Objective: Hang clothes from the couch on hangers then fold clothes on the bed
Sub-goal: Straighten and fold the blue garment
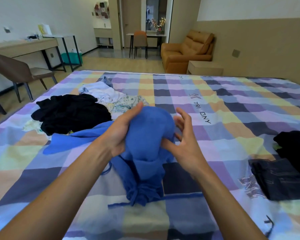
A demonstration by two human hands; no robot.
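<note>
Two hands (pixel 119 134) (pixel 186 148), one blue garment (pixel 149 134)

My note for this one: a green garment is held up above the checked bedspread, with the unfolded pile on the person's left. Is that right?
Not quite. The garment is blue, not green. The head view shows it held up above the checked bedspread, with the unfolded pile on the person's left.
</note>
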